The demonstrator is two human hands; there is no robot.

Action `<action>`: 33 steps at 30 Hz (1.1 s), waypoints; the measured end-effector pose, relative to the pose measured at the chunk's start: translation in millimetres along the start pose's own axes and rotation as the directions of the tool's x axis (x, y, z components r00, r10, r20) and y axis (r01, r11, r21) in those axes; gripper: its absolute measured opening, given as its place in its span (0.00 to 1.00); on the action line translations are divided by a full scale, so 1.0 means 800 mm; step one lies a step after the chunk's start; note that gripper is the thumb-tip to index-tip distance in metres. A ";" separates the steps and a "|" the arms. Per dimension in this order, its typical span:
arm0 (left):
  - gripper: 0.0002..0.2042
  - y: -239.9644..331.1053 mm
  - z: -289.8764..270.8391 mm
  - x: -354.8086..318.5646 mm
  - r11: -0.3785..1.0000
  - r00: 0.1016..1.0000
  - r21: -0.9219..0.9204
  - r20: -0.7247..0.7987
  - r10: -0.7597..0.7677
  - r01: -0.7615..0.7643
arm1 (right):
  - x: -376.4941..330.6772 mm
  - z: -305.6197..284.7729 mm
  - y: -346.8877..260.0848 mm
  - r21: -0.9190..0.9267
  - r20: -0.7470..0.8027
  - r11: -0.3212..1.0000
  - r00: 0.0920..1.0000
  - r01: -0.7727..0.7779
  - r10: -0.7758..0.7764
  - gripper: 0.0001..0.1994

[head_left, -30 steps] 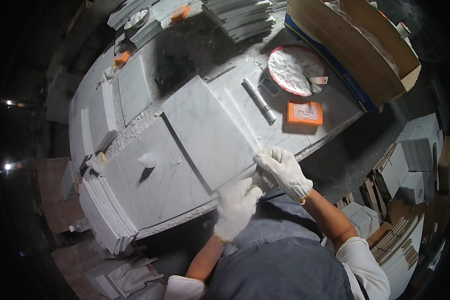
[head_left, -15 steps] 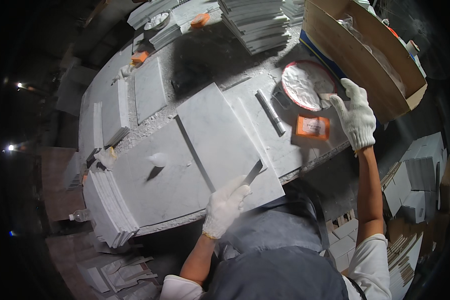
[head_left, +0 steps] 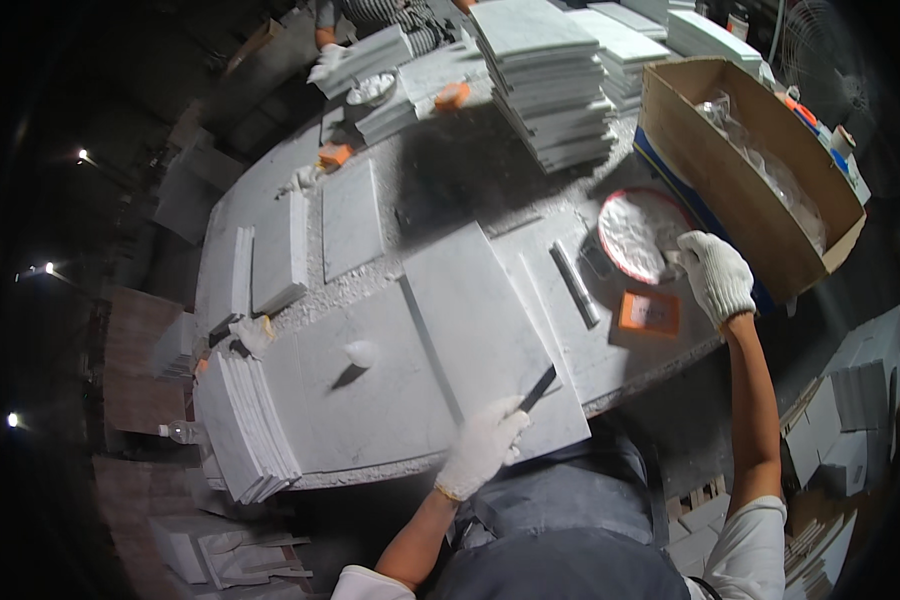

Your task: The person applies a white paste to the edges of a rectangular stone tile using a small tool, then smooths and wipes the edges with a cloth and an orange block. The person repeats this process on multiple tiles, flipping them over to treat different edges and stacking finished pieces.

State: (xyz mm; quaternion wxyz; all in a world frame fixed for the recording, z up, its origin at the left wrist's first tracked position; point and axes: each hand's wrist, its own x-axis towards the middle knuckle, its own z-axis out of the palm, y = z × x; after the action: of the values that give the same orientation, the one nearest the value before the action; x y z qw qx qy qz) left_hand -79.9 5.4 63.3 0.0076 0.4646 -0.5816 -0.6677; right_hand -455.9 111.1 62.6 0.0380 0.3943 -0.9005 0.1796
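Note:
My left hand [head_left: 485, 448], in a white knit glove, is closed round a dark flat scraper [head_left: 538, 388]. It rests at the near edge of a pale grey-veined marble tile [head_left: 470, 310], which overlaps other slabs on the bench. My right hand [head_left: 720, 278], gloved too, is at the right rim of a red-edged bowl [head_left: 610, 235] of white paste [head_left: 642, 235]. Its fingers are closed on a small flat tool [head_left: 674, 262] in the bowl, mostly hidden by the glove. An orange box [head_left: 649, 313] lies just below the bowl, and a silvery tube [head_left: 575, 285] lies left of it.
A long open cardboard box [head_left: 660, 140] with clear plastic inside stands right of the bowl. Tall tile stacks [head_left: 550, 95] rise at the back. More tiles [head_left: 255, 430] lean at the left, near a white lump [head_left: 360, 353]. A co-worker's gloved hand [head_left: 327, 62] is at the far side.
My right hand's fingers have gone from spread to closed on the small tool at the bowl. The whole view has shifted, bringing the co-worker in at the top. My left hand still grips the scraper.

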 end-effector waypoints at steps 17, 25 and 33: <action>0.21 0.025 0.060 0.024 0.990 0.959 0.144 0.282 -0.039 -0.002 | -0.222 0.050 -0.046 0.908 0.350 0.120 0.885 -0.401 0.307 0.14; 0.13 -0.004 0.090 0.067 0.982 0.966 -0.158 0.252 -0.058 0.100 | -0.268 0.082 -0.082 0.684 -0.213 0.715 0.977 0.145 0.006 0.14; 0.12 0.002 0.090 0.065 0.993 0.964 -0.101 0.262 -0.036 0.064 | -0.248 0.087 -0.064 0.364 -0.212 0.892 0.956 0.269 -0.202 0.12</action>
State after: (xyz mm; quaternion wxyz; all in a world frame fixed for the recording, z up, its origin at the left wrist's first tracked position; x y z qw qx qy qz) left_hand -155.7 31.5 24.7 -0.0605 0.3864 -0.5286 -0.7534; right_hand -277.6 192.5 -28.7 0.0566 0.4837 -0.7857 0.3813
